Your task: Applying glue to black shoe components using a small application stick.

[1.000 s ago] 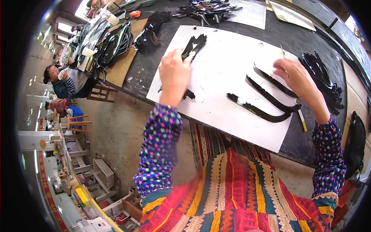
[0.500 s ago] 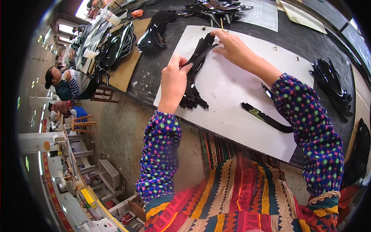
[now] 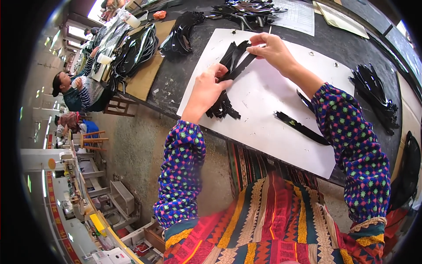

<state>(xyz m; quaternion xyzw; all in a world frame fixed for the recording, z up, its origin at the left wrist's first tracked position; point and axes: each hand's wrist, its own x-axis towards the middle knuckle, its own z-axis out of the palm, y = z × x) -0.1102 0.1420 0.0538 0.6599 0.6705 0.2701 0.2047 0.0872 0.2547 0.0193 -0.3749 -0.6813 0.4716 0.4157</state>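
A bundle of flat, glossy black strips [image 3: 223, 108] lies slantwise on a white board [image 3: 272, 92] on the table. My left hand [image 3: 205, 91] is closed on the bundle's middle, thumb and fingers pinching the strips. With thumb and fingertips, my right hand [image 3: 273, 52] pinches the upper end of one black strip [image 3: 242, 66], which stands apart from the rest of the bundle's top. That strip's lower part runs under my left fingers. Below my right forearm, a loose curved black strip [image 3: 303, 128] lies on the board, and another is partly hidden by my sleeve.
More black strips lie in piles at the table's right [image 3: 373, 94], at its far left [image 3: 182, 33] and at the back [image 3: 246, 12]. A printed sheet [image 3: 295, 17] lies behind the board. Farther left, a person [image 3: 72, 90] sits by a heap of dark strips [image 3: 134, 50].
My right hand has moved right and slightly down, drawing one strip's end away from the bundle's top. My left hand has shifted slightly right along the bundle.
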